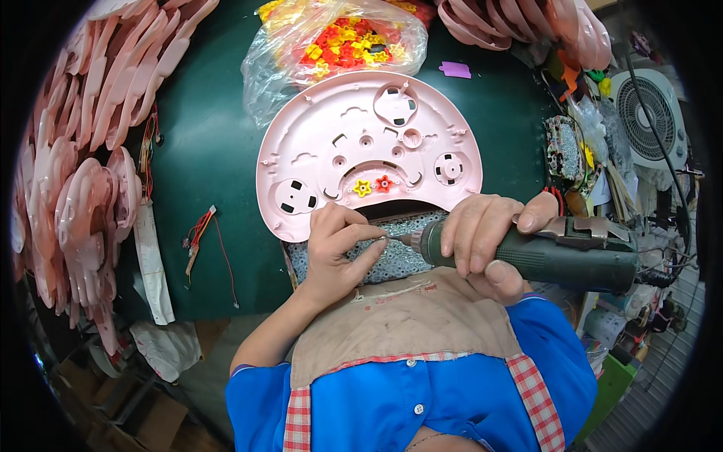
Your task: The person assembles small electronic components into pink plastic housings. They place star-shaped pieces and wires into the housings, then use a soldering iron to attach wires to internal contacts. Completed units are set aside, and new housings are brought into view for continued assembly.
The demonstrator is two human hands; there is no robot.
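The person's left hand [339, 242], near the centre, pinches a tiny metallic piece [385, 237], too small to identify, between thumb and forefinger. At 3 o'clock, the right hand [482, 235] grasps a dark green cylindrical power screwdriver [576, 260], its bit pointing to 9 o'clock, toward that piece. At 12 o'clock, a pale pink, rounded plastic shell [312, 162] lies on a dark green table [203, 166], bearing a yellow plastic star [362, 188] and a red plastic star [384, 184] toward its 6 o'clock edge.

smooth plastic shell [369, 156], matt cloth apron [399, 320], glossy plastic bag [275, 64]
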